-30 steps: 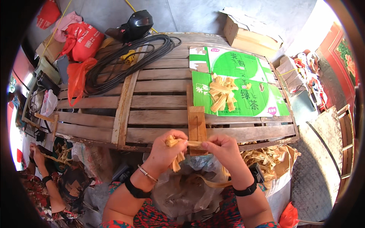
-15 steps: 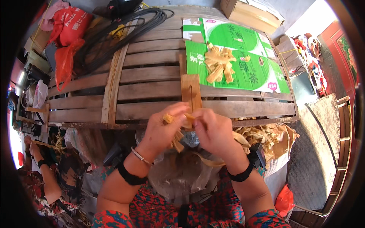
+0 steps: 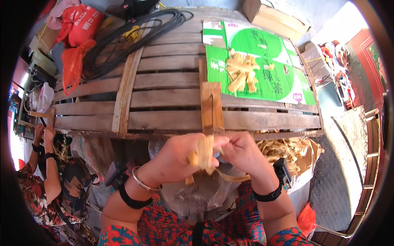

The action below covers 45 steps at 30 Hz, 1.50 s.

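Observation:
Just in front of the table's near edge, my left hand [image 3: 174, 158] is closed round a small bundle of flat, pale-yellow strips [image 3: 204, 151]. Beside it, my right hand [image 3: 245, 153] has its fingers pinched together close to the bundle, apparently on a strip end; motion blurs that spot. One long strip [image 3: 232, 177] hangs below the right hand. Past my hands, a slotted wooden board [image 3: 212, 108] juts over the table edge. A pile of folded strip bundles [image 3: 242, 74] lies on green printed cardboard [image 3: 287, 88] at the far right.
The slatted wooden table [image 3: 168, 98] spans the front. A coiled black cable [image 3: 111, 53] and red bags [image 3: 84, 24] occupy its left side. An open sack of loose strips [image 3: 289, 153] stands right of my knees. A co-worker's arms [image 3: 51, 172] show at the left.
Both hands have come lower, toward my body. The bundle in my left hand has turned, so a flat wrapped strip faces up. The co-worker's hands have moved up toward the table.

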{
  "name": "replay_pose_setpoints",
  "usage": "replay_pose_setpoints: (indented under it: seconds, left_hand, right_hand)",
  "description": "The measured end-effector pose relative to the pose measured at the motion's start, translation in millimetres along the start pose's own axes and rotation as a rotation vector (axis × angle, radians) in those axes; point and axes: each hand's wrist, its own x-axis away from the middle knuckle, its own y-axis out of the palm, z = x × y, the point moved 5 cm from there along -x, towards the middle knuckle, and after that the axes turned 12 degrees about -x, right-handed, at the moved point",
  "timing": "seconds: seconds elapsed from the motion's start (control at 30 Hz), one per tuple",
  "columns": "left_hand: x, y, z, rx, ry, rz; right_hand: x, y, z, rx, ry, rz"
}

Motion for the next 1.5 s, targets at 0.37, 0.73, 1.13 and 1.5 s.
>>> replay_pose_setpoints:
  seconds: [0.37, 0.73, 1.13, 1.5]
  left_hand:
    - [4.0, -13.0, 12.0, -0.688, 0.306, 0.528]
    - [-0.4, -13.1, -1.3, -0.314, 0.129, 0.283]
    - [1.5, -25.5, -35.3, 0.589, -0.386, 0.181]
    - [0.9, -7.3, -47.1, 0.825, -0.402, 0.434]
  right_hand:
    - [-2.9, 10.9, 10.5, -0.308, -0.186, 0.185]
    - [-4.2, 9.1, 12.5, 0.091, 0.084, 0.074]
    - [-5.2, 5.2, 11.2, -0.375, 0.227, -0.038]
    - [2.6, -10.9, -9.5, 0.022, 0.119, 0.161]
